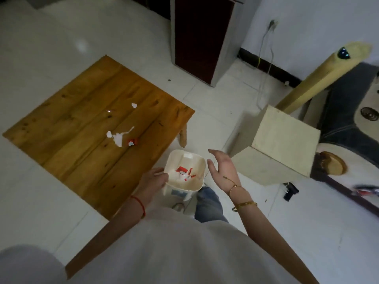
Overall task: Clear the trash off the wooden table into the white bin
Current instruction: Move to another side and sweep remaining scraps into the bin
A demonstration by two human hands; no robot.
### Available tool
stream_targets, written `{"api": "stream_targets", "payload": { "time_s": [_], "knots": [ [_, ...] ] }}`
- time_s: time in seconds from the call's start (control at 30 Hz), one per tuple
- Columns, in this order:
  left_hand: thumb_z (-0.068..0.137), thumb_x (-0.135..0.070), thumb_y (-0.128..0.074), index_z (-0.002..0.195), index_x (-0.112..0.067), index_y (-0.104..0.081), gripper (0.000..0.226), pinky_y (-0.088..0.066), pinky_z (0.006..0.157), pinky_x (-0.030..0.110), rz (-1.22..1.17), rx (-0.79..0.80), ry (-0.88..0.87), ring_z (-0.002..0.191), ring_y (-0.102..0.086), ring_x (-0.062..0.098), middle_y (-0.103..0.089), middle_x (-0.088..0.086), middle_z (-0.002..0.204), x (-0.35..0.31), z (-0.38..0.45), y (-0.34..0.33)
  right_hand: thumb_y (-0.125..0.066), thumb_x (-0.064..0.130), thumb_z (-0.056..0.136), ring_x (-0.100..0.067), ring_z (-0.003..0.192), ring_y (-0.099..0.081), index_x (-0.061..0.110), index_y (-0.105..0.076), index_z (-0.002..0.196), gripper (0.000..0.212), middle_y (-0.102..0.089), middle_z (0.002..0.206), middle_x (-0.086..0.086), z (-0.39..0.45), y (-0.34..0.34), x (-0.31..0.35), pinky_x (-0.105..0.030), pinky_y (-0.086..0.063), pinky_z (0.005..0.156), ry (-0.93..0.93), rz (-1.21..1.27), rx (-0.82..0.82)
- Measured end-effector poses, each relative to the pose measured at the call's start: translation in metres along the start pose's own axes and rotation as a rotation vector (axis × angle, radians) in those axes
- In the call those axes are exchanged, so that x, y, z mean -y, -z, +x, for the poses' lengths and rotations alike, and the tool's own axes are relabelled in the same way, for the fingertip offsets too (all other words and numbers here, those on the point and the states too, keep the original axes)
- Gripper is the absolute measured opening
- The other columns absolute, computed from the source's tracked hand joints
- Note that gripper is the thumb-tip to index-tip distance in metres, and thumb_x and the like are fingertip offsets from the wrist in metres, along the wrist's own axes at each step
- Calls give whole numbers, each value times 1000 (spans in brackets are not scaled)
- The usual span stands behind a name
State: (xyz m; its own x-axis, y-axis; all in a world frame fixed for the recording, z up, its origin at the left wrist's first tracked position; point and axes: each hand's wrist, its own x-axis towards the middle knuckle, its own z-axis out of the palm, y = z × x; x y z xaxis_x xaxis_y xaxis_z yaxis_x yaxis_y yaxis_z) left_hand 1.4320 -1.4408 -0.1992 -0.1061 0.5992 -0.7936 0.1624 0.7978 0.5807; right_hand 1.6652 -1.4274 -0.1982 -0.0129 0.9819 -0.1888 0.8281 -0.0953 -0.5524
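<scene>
Both hands flank the white bin (185,171) off the wooden counter's (82,124) near corner: left hand (152,178) grips its rim, right hand (222,168) hovers spread and empty beside it. Red-and-white scraps (184,175) lie inside; torn white paper (119,137) and a red wrapper (131,142) sit mid-counter, well apart from both hands.

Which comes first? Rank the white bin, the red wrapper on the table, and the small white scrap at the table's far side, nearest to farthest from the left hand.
From the left hand, in the head view:
1. White bin: held at its left rim.
2. Red wrapper: mid-table, beside the torn white paper.
3. Small white scrap: alone, farther up the wooden table.
</scene>
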Motion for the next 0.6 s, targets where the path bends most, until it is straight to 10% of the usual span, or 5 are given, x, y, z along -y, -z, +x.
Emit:
{"api": "stream_targets", "payload": {
  "time_s": [0.27,0.6],
  "knots": [
    [58,-22,-65,120,-12,-64,62,-54,93,46,-357,-272,148,96,-67,30,-73,12,97,0,14,-39,-38,38,99,-18,130,-39,21,-42,139,43,-47,141,-3,110,20,-12,-29,-28,108,341,-130,320],
    [74,-13,-67,115,-11,-67,41,-54,93,45,-705,-505,312,94,-67,27,-70,5,92,31,37,-74,-46,23,97,-22,118,-48,13,-47,132,37,-48,134,-7,193,-25,34,-39,-45,99,659,-171,561]
  ]
}}
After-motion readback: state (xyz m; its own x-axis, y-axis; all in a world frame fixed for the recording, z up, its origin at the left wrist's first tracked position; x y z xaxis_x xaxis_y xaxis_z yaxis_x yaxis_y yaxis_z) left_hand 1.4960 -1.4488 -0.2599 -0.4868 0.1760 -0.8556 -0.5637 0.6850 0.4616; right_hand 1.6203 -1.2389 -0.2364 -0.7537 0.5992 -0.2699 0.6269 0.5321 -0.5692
